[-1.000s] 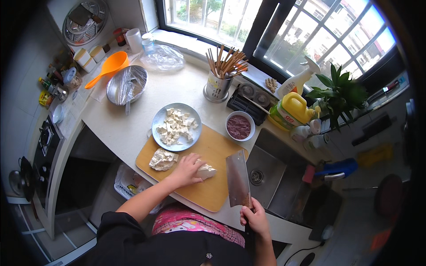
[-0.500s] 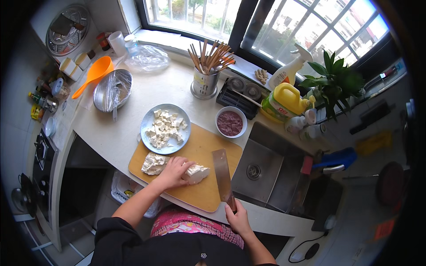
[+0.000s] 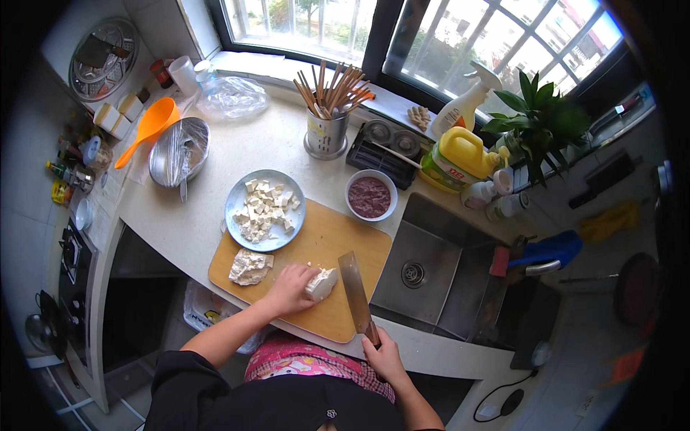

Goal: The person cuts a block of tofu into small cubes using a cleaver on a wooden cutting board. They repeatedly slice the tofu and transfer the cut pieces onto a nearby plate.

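My left hand (image 3: pixel 291 289) is curled over a piece of white tofu (image 3: pixel 323 284) on the wooden cutting board (image 3: pixel 338 237), its fingers hiding part of the piece. In my right hand (image 3: pixel 386 355) is the handle of a cleaver (image 3: pixel 353 286). The blade points away from me, just right of that piece and apart from it. A rough-sided tofu chunk (image 3: pixel 250 267) lies at the board's left side. Behind it, a pale blue plate (image 3: pixel 232 205) holds several tofu cubes (image 3: pixel 267 207) and overlaps the board's far edge.
Beyond the board stand a bowl of purplish-red minced filling (image 3: pixel 369 197) and a steel chopstick holder (image 3: pixel 326 136). The sink (image 3: pixel 424 280) adjoins the board on the right. At the left are a plastic-covered metal bowl (image 3: pixel 165 161) and an orange ladle (image 3: pixel 154 122). A yellow jug (image 3: pixel 454 161) stands near the window.
My left hand has shifted slightly right and toward me over the tofu piece, leaving a wider gap to the other chunk. The cleaver has moved slightly.
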`<state>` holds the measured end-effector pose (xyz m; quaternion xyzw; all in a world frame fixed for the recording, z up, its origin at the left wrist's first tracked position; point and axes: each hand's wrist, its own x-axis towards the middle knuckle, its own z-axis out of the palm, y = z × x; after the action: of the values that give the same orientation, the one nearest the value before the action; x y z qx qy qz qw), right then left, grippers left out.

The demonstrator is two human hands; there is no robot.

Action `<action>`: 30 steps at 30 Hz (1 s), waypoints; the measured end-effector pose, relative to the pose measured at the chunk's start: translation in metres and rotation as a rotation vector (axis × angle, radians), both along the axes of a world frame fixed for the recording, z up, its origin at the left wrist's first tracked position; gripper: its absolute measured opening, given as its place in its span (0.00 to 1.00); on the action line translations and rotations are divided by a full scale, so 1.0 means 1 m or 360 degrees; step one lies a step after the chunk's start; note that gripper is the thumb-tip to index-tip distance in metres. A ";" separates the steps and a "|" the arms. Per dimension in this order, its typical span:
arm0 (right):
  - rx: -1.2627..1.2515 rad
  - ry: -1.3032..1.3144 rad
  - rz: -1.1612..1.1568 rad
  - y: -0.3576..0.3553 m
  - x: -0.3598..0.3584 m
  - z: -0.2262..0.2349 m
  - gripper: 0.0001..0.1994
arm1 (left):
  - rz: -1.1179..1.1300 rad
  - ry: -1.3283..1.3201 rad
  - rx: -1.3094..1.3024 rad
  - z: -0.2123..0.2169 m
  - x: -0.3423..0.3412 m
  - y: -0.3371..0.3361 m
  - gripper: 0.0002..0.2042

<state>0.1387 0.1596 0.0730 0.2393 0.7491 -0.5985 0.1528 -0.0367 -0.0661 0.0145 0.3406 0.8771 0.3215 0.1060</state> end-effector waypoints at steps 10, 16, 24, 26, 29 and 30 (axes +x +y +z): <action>-0.0045 0.0075 -0.0114 -0.003 -0.013 -0.015 0.16 | 0.0072 0.0753 0.0055 -0.015 0.004 0.018 0.21; 0.0067 0.0143 -0.0110 0.007 -0.011 -0.012 0.15 | -0.0179 0.0910 -0.0043 -0.010 0.021 0.017 0.18; 0.0149 0.0104 -0.0093 0.009 0.010 -0.029 0.15 | -0.0388 0.0704 -0.0109 0.004 0.047 0.021 0.19; 0.0162 0.0096 -0.0052 0.007 0.005 -0.032 0.15 | -0.0341 0.0641 -0.0068 0.001 0.047 0.023 0.20; 0.0078 0.0097 -0.0068 0.004 -0.009 -0.027 0.15 | -0.0237 0.0658 -0.0020 -0.009 0.040 0.022 0.20; 0.0033 0.0101 -0.0086 0.004 -0.013 -0.024 0.15 | -0.0170 0.0654 -0.0034 -0.009 0.032 0.022 0.21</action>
<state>0.1253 0.1638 0.0493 0.2419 0.7529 -0.6020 0.1103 -0.0048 -0.0440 0.0051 0.4439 0.8644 0.2298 -0.0547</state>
